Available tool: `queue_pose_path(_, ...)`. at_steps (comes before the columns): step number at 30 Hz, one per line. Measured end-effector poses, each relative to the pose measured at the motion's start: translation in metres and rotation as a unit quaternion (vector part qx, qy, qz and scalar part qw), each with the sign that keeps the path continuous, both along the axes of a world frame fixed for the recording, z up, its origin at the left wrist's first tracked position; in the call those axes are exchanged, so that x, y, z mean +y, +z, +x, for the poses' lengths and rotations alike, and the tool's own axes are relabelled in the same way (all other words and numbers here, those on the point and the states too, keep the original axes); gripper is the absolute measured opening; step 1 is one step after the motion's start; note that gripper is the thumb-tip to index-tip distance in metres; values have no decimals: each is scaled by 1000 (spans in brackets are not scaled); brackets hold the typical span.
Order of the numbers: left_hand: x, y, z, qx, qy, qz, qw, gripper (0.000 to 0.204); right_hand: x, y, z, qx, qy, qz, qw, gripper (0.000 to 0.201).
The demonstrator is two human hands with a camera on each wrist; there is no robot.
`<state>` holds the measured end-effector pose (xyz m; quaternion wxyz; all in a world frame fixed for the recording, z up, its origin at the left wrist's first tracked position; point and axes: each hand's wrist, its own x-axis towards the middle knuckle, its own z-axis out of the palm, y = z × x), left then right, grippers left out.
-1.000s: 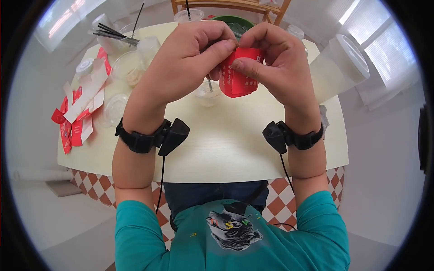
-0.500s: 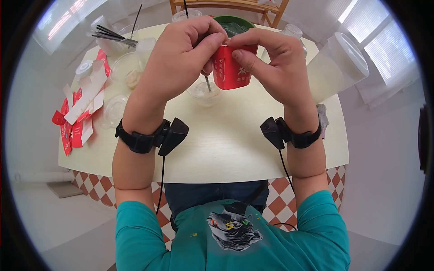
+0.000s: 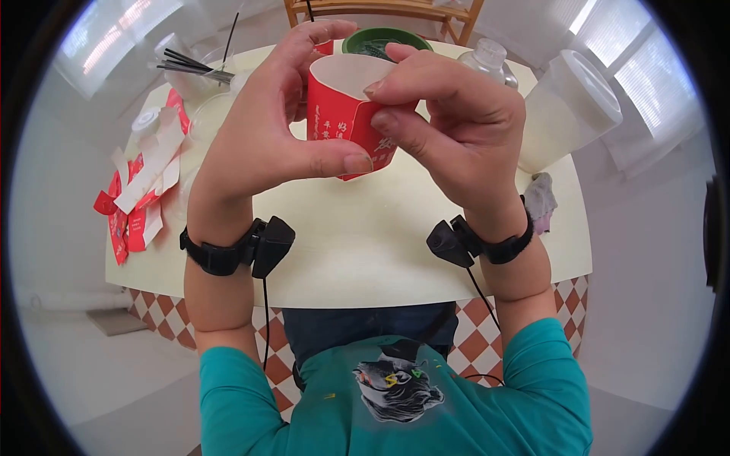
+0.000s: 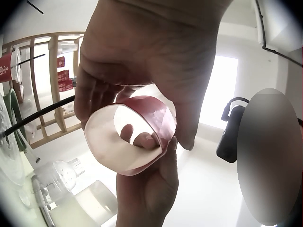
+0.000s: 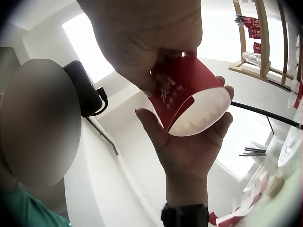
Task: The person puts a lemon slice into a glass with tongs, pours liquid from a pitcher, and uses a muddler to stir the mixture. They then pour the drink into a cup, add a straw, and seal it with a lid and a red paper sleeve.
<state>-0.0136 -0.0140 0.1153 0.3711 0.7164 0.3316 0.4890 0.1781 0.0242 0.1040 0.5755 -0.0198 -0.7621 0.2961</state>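
Observation:
Both hands hold a red paper cup sleeve (image 3: 331,114) with white lettering above the table's middle. It is spread into a ring, and the left wrist view looks straight through the pale inside of the sleeve (image 4: 106,146). My left hand (image 3: 251,133) curves round its left side, thumb along the lower front and fingers behind. At the upper right edge, my right hand (image 3: 468,125) pinches the wall, thumb on the outside and a finger over the rim. In the right wrist view, the left palm (image 5: 184,156) lies under the sleeve (image 5: 189,85).
Torn red and white packaging (image 3: 144,186) lies at the table's left, near black straws (image 3: 190,64) and clear plastic cups. Behind the hands stands a green bowl (image 3: 418,39). A glass jar (image 3: 487,55), a large translucent container (image 3: 570,106) and a grey cloth (image 3: 541,201) are at the right.
The sleeve went from narrow to a wide ring and shifted left. My left hand let go of its top edge and came round its side; the right hand still pinches it.

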Motion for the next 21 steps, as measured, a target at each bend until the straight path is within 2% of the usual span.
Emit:
queue_pose_path(3,-7,-2,-2,-19,-3,39,999,99,-8,3,-1,-29,3,38,999,17)
queue_pose_path(5,-7,-10,-7,-51,-14,19,998,101,-15,2,-4,-31,-6,5,999,16)
queue_pose_path(7,-5,-18,-17,9,-26,-3,1000,104,-15,-2,-8,-47,0,42,998,15)
queue_pose_path(8,-6,-24,-13,-37,-43,-4,998,105,-13,-7,-9,-58,7,53,997,18)
queue_pose_path(9,-9,-24,-13,-37,-43,-4,998,105,-13,-8,-10,-58,7,54,997,18)
queue_pose_path(11,-13,-24,-16,-39,18,10,999,103,-16,-10,-11,-63,-4,48,997,23)
queue_pose_path(12,-14,-24,-23,-40,19,9,999,103,-14,-11,-12,-64,-4,48,997,23)
queue_pose_path(14,-12,-25,-42,-26,55,93,994,101,-5,-11,-14,12,-79,22,997,33)
queue_pose_path(15,-10,-27,-46,-27,57,94,994,101,7,-16,-11,-14,-115,19,993,42)
queue_pose_path(17,-4,-32,-51,-80,138,115,980,102,15,-18,-5,-99,-166,-74,978,56)
queue_pose_path(18,-2,-33,-53,-79,158,115,977,99,20,-22,-4,-100,-166,-72,978,56)
queue_pose_path(20,2,-40,-53,-62,193,104,974,96,27,-34,-6,-314,-204,-42,926,78)
queue_pose_path(21,4,-44,-54,-43,227,90,969,94,29,-42,-8,-315,-202,-42,926,78)
